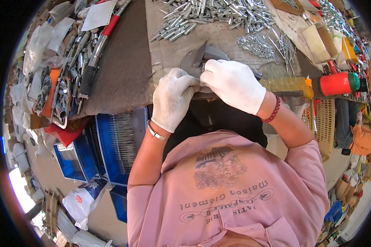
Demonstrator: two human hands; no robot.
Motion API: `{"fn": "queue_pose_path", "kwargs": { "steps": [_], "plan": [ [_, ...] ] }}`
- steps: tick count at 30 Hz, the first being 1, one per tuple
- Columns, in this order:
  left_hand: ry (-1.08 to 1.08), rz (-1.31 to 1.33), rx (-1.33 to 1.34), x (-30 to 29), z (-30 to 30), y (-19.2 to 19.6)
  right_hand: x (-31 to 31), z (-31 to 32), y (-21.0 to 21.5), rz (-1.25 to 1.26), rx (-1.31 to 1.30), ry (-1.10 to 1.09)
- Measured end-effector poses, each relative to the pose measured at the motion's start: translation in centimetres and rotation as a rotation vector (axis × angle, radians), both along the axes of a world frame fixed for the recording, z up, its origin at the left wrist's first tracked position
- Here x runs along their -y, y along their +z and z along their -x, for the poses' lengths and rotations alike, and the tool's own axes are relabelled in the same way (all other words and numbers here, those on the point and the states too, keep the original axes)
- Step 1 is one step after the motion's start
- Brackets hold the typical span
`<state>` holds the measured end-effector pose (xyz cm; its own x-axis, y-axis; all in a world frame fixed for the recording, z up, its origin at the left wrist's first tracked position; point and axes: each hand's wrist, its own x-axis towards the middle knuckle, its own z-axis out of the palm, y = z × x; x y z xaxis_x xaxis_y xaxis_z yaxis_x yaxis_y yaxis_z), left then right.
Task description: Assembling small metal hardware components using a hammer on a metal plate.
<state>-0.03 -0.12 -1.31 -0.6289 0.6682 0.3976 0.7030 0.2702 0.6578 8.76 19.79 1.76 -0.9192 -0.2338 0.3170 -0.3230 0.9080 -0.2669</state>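
My left hand (173, 98) and my right hand (233, 85) wear white knit gloves and meet at the table's near edge. Thumb and fingers of both are closed in a pinch, almost touching each other. Whatever they hold is hidden by the gloves and too small to make out. Right behind the fingers stands a dark grey metal fixture (191, 61) with a thin upright blade-like plate. Beyond it, silvery metal tubes (218, 14) lie heaped on a cardboard sheet (163, 51). A smaller heap of short metal pins (256, 45) lies to their right, next to several long thin rods (285, 49).
Wrenches and sockets crowd the left table end, with a red-and-black-handled tool (99, 53) along them. Blue bins (111, 144) of metal rods stand below. At right are a red-and-green cylinder (339, 84), a cream plastic basket (325, 127) and another person in orange (364, 138).
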Motion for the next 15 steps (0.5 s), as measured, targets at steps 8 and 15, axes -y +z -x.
{"fn": "queue_pose_path", "kwargs": {
  "steps": [8,15],
  "plan": [
    [0.010,0.001,0.145,-0.1,0.0,-0.1,-3.6,-0.9,-0.4,-0.152,0.028,-0.295],
    [-0.010,-0.013,0.182,0.1,0.7,-0.6,-1.5,-5.3,2.4,0.273,-0.051,-0.409]
  ]
}}
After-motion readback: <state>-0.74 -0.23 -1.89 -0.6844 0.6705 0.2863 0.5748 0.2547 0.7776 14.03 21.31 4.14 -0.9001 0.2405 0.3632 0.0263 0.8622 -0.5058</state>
